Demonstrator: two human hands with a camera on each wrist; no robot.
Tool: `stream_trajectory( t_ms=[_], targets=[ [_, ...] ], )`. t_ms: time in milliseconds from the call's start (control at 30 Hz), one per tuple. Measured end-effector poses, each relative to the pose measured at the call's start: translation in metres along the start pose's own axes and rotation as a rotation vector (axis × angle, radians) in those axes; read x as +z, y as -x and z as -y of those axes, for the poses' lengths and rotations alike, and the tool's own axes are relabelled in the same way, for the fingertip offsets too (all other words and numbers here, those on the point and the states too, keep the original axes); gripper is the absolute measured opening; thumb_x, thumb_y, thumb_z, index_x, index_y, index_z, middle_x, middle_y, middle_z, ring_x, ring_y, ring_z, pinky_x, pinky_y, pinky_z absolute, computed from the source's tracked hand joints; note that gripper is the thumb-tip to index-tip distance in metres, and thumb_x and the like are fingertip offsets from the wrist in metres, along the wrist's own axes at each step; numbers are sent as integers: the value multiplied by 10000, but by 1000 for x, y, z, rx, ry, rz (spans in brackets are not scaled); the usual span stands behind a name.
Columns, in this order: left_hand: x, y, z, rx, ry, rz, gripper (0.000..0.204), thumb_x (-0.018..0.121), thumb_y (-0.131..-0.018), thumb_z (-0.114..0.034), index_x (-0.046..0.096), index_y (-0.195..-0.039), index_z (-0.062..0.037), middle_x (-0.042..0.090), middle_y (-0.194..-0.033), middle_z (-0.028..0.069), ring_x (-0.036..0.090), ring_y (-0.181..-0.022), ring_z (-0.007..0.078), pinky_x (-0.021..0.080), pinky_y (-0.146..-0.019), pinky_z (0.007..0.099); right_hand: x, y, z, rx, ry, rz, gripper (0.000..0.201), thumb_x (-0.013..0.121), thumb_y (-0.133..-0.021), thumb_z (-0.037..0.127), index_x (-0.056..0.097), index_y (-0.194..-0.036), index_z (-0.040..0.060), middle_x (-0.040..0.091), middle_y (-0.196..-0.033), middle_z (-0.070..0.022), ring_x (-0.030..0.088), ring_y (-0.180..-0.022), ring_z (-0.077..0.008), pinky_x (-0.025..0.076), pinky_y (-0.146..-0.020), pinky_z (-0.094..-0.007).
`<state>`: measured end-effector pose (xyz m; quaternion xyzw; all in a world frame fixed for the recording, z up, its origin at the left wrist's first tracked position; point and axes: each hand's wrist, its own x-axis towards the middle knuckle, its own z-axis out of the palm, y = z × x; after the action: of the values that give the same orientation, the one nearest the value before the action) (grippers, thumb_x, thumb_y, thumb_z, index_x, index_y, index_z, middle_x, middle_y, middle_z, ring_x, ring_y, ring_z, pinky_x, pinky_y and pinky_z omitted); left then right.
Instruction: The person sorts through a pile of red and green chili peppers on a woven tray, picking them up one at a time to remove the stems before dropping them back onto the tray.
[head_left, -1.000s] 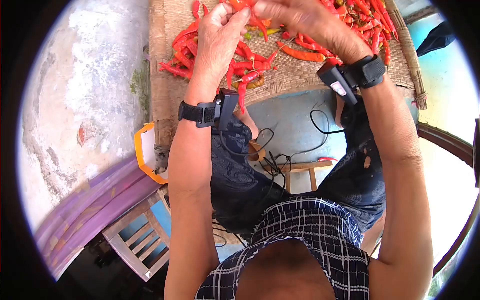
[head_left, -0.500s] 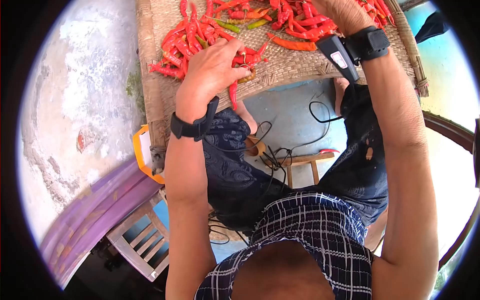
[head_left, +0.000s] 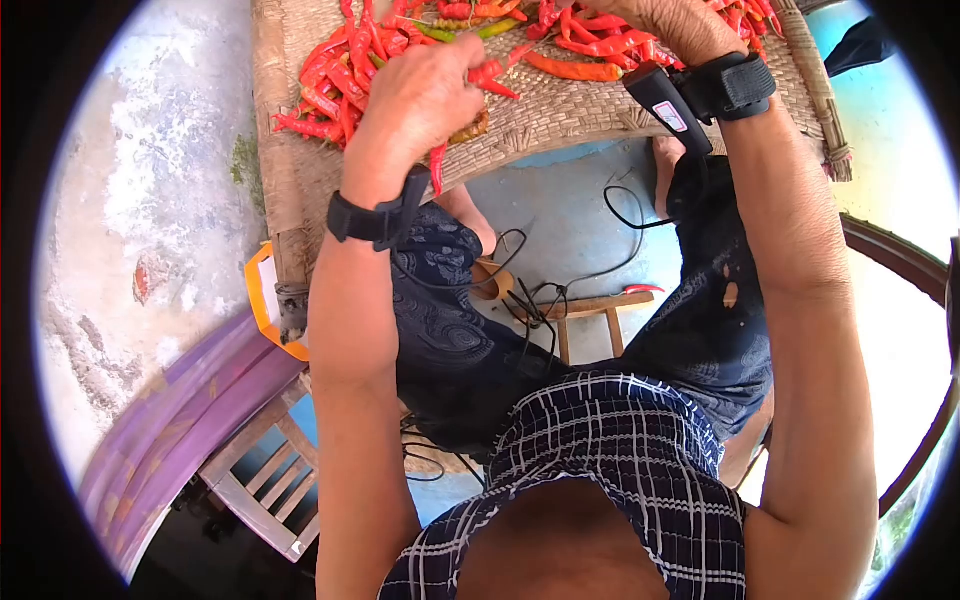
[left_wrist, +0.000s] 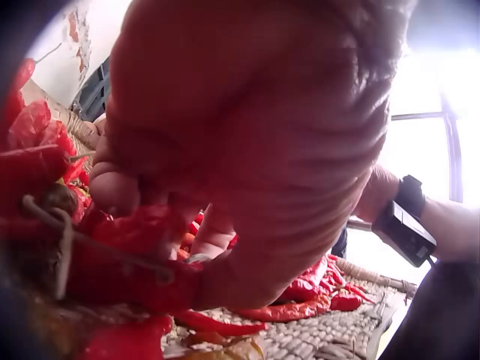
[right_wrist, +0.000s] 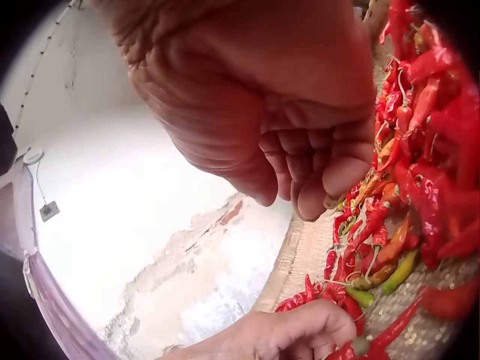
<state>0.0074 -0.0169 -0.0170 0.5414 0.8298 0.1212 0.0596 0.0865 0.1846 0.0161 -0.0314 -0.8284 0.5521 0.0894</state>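
A woven mat (head_left: 560, 125) carries a spread of red chillies (head_left: 340, 70), with a few green and orange ones among them. My left hand (head_left: 425, 95) is over the mat's near edge, fingers curled round a bunch of red chillies (left_wrist: 127, 255); one chilli (head_left: 437, 168) hangs below the hand. My right hand (head_left: 665, 18) is raised over the chillies at the top of the head view. In the right wrist view its fingers (right_wrist: 300, 150) are curled into the palm, and a small pale stem piece (right_wrist: 330, 201) is pinched at the fingertips.
Below the mat are a blue floor, a small wooden stool (head_left: 585, 320), black cables (head_left: 520, 300) and one fallen chilli (head_left: 640, 290). An orange-rimmed object (head_left: 262, 300), purple cloth (head_left: 180, 400) and a white slatted chair (head_left: 260, 480) lie at the left by a peeling wall.
The hands, together on one chilli a second ago, have parted. My left hand dropped to the near pile, gathered chillies and has lifted slightly; my right hand stays up at the far side.
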Motion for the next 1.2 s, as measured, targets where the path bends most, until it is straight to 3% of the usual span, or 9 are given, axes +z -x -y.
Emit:
stream_trajectory(
  t_ms=[133,233,367,433,600,833,1033,1167,1200],
  targets=[
    [-19,-6,0,-151,246,-54,221,601,-754,-95,589,-975,-82,615,-687,61,588,-620,162,458,-587,320,-2,-3,-8,24,-87,16,157,589,-901,121,628,-969,-16,615,-743,-24,558,-664,-93,482,-603,-248],
    [-33,-13,-5,-256,770,-157,102,545,-858,-78,555,-939,-17,545,-749,-24,478,-658,32,395,-567,206,1,-2,-7,-32,45,132,242,597,-904,137,602,-1099,-7,619,-776,-34,566,-674,-101,489,-611,-253],
    [-34,-13,-20,-234,1112,-200,252,546,-812,-33,545,-1059,19,591,-849,16,534,-733,57,432,-637,203,9,4,4,-54,68,104,476,613,-905,173,457,-1328,21,615,-816,-52,575,-691,-111,489,-603,-259],
    [-33,-13,-21,-200,1126,-172,297,553,-804,-40,532,-1092,29,582,-856,22,536,-749,74,437,-655,220,12,2,4,51,-62,101,433,605,-913,178,482,-1294,15,609,-805,-39,559,-665,-101,472,-571,-251],
    [-31,-14,-23,-247,755,-141,302,563,-803,-79,524,-1076,45,569,-840,40,528,-738,97,437,-646,246,16,-2,-1,-33,-128,-23,196,593,-923,161,645,-834,-6,545,-597,19,474,-511,-52,396,-475,-204],
    [-29,-16,-14,-222,913,-159,170,560,-881,-133,544,-979,5,519,-734,-14,464,-631,50,392,-546,222,16,-5,-8,35,-303,-160,157,577,-925,133,628,-833,15,553,-597,2,483,-477,-63,395,-433,-200],
    [-27,-13,-1,-353,795,-187,141,546,-897,-141,543,-947,-9,490,-680,-27,448,-576,41,371,-504,216,-8,-6,-3,48,-209,-355,157,559,-929,145,620,-857,19,577,-683,9,525,-584,-62,451,-531,-194],
    [-7,-14,14,-236,768,-298,217,637,-818,-175,563,-907,8,625,-713,85,582,-655,123,457,-593,293,-20,-9,-18,-118,-309,-610,323,567,-917,198,549,-1150,-23,591,-836,-65,554,-677,-118,469,-590,-237],
    [-5,-14,15,-238,762,-275,221,622,-862,-184,573,-926,22,607,-722,48,539,-669,74,448,-586,271,-21,-4,-16,-122,-144,-653,381,565,-917,223,514,-1198,-31,588,-860,-83,555,-699,-128,466,-598,-239]
  ],
)
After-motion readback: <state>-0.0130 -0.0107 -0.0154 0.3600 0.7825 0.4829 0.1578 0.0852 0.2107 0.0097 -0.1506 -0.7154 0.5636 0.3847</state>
